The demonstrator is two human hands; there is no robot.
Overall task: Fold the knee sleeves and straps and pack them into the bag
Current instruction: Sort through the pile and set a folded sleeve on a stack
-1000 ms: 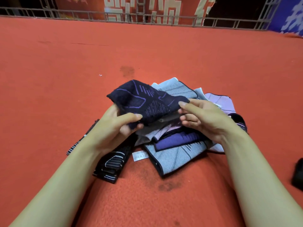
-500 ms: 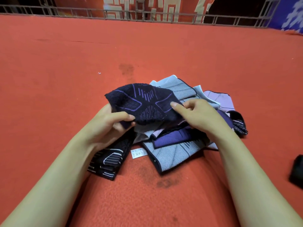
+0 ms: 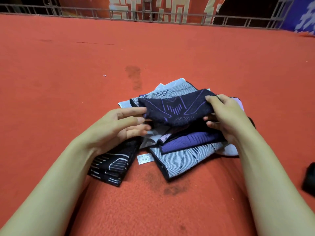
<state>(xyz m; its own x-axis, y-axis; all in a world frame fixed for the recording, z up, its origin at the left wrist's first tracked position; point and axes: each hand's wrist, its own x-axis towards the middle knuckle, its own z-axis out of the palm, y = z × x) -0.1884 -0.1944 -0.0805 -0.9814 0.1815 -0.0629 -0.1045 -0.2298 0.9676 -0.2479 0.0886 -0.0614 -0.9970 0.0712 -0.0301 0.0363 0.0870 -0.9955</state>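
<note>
A dark navy knee sleeve [image 3: 175,109] with purple lines is held flat above a pile of sleeves on the red carpet [image 3: 68,82]. My right hand [image 3: 226,114] grips its right end, thumb on top and fingers underneath. My left hand [image 3: 115,128] has straight fingers that touch its left end. Under it lie a purple sleeve [image 3: 187,142], a grey striped sleeve [image 3: 179,160] and pale ones behind. A black sleeve with white stripes [image 3: 112,164] lies under my left wrist.
A white label [image 3: 144,159] lies beside the pile. A black object [image 3: 309,179] is cut off by the right edge; I cannot tell what it is. A metal railing [image 3: 153,14] with banners closes off the far side of the carpet.
The navy sleeve has swung from the left to lie crosswise over the pile. My right hand slid to its right end. My left hand loosened its grip and its fingers straightened.
</note>
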